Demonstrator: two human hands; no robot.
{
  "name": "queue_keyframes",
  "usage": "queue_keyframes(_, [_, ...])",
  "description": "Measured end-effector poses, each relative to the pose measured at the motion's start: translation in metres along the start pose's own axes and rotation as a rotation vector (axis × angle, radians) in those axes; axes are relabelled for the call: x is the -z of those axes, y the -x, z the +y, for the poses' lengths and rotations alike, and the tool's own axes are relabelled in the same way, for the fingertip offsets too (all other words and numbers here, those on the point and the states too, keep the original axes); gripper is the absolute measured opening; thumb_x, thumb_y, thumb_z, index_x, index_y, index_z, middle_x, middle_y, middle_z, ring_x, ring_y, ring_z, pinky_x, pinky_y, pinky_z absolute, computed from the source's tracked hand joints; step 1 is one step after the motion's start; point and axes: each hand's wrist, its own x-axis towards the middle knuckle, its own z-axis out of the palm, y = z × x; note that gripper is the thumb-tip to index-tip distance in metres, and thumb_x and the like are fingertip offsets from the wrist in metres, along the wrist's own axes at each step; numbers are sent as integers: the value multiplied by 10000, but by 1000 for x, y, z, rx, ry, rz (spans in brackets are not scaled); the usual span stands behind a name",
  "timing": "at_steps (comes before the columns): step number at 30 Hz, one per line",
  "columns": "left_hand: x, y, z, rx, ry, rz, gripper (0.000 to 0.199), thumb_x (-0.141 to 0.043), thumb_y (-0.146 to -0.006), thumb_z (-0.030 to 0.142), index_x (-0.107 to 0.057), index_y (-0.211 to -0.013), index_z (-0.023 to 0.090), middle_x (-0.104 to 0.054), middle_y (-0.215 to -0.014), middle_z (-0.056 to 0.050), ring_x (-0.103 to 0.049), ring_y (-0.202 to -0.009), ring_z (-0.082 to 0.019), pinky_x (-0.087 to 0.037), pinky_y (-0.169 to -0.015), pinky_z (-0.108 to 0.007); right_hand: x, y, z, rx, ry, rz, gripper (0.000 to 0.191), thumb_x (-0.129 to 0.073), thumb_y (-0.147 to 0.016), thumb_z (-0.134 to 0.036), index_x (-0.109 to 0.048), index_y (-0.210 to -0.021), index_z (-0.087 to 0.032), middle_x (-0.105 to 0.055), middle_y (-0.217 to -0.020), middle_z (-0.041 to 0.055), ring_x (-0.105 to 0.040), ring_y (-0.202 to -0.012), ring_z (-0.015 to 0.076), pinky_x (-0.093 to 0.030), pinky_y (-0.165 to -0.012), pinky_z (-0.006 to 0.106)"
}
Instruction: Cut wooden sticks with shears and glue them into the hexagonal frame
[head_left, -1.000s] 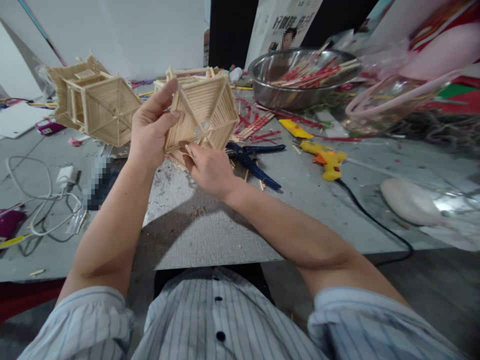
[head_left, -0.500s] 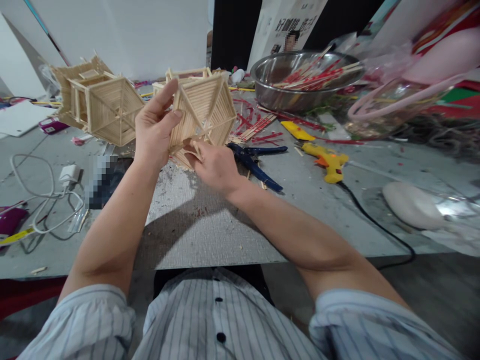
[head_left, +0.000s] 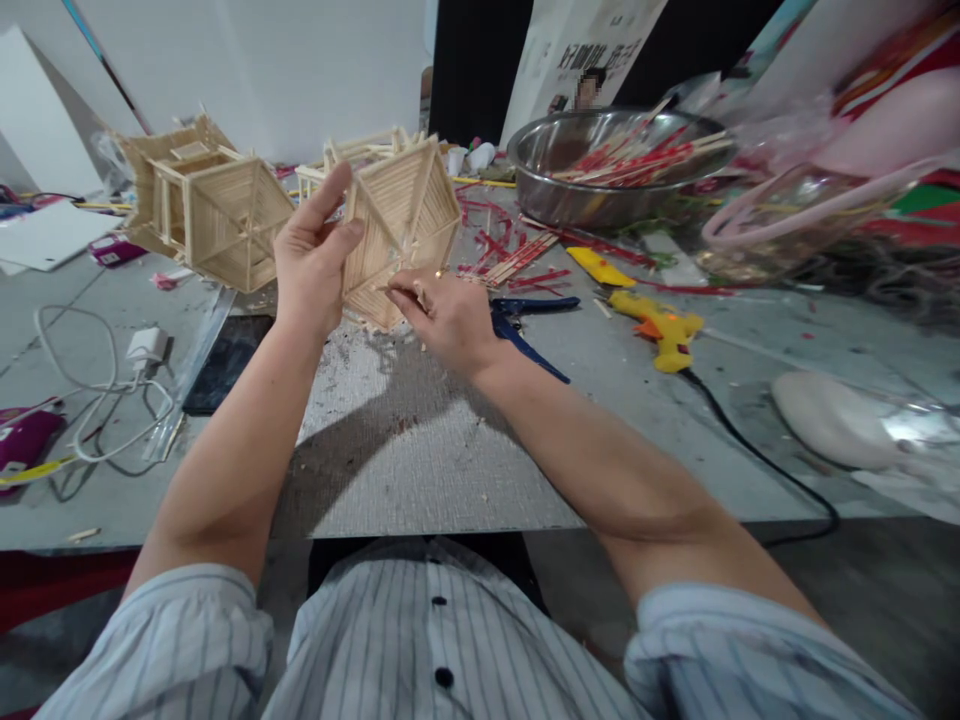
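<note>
My left hand [head_left: 309, 262] grips the left edge of a six-sided wooden stick model [head_left: 405, 205], its thumb on the near face and forefinger pointing up. The face is tilted toward me, with rows of thin sticks between spokes. At the lower right of this face, my right hand [head_left: 456, 322] is pinched on a small wooden stick piece, mostly hidden by the fingers. A similar stick model [head_left: 221, 215] with a flared end lies on its side left of my left hand. Blue-handled pliers [head_left: 534, 340] lie partly behind my right hand.
A yellow glue gun [head_left: 661, 330] with a black cord lies on the right. Behind it stands a steel bowl [head_left: 551, 195] of red-and-wood sticks. Red scraps [head_left: 517, 262] litter the table. A phone [head_left: 227, 362] and white charger [head_left: 147, 348] lie left.
My right hand has drawn slightly right and down from the model's face. The model has turned a little in my left hand. The whole view has shifted slightly.
</note>
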Motion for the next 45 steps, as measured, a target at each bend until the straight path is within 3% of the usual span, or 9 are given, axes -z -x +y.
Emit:
queue_keyframes(4, [1, 1, 3, -4, 95, -7, 451, -775, -702, 301, -668, -1136, 355, -684, -1182, 36, -605, -1157, -200, -468, -1039, -395, 0, -11, 6, -197, -475, 137, 299, -596, -863, -504, -640, -894, -209, -675, -877, 24, -641, -845, 162, -534, -743, 312])
queue_keyframes(7, [1, 1, 4, -12, 124, 11, 468, -786, -683, 340, -664, -1134, 364, -687, -1168, 46, -614, -1139, -198, -473, -1035, -393, 1, -17, 11, -448, -755, 101, 354, -619, -827, -555, -604, -838, -202, -653, -781, 10, -588, -592, 106, -503, -532, 248])
queue_keyframes(14, [-6, 5, 7, 2, 116, 10, 483, -757, -704, 318, -642, -1172, 332, -645, -1236, 33, -555, -1225, -214, -421, -1087, -418, 0, -17, 1, -730, -975, 7, 170, -636, -843, -342, -585, -810, -183, -669, -698, -14, -343, -350, 26, -295, -335, 172])
queue_keyframes(19, [-16, 8, 11, -26, 194, -11, 437, -760, -697, 238, -669, -1109, 349, -678, -1168, 37, -567, -1199, -214, -427, -1079, -434, 4, -16, -9, -762, -1002, -11, 139, -622, -847, -255, -575, -743, -174, -652, -638, -18, -290, -324, 23, -244, -327, 186])
queue_keyframes(24, [-20, 10, 14, -27, 195, 5, 475, -764, -680, 228, -657, -1140, 279, -676, -1165, 21, -599, -1136, -198, -440, -1060, -426, 6, -17, -11, -792, -966, -21, 124, -613, -860, -282, -615, -812, -168, -702, -729, 17, -302, -340, 32, -250, -332, 196])
queue_keyframes(28, [-23, 12, 16, -18, 195, 15, 447, -749, -681, 212, -668, -1111, 303, -685, -1151, 40, -599, -1141, -185, -482, -1011, -379, 7, -18, -12, -813, -984, -45, 140, -624, -858, -291, -588, -789, -175, -703, -718, 10, -272, -330, 20, -224, -321, 178])
queue_keyframes(34, [-23, 12, 16, -6, 178, 1, 445, -722, -717, 184, -646, -1142, 294, -648, -1224, 9, -571, -1187, -214, -437, -1054, -420, 8, -18, -13, -827, -1002, -34, 127, -598, -857, -241, -566, -756, -171, -711, -752, 25, -268, -322, 16, -219, -320, 189])
queue_keyframes(42, [-24, 11, 16, -21, 210, -17, 426, -720, -700, 157, -686, -1078, 349, -690, -1142, 64, -603, -1140, -178, -472, -1014, -371, 8, -18, -13, -823, -998, 0, 169, -613, -843, -229, -527, -703, -186, -630, -581, -28, -253, -309, 13, -225, -303, 177])
queue_keyframes(45, [-25, 11, 18, -27, 231, -17, 426, -722, -698, 137, -689, -1088, 307, -694, -1133, 45, -610, -1118, -186, -460, -1031, -406, 9, -18, -14, -818, -1009, -5, 181, -612, -856, -228, -527, -700, -191, -603, -558, -38, -247, -304, 9, -212, -296, 177])
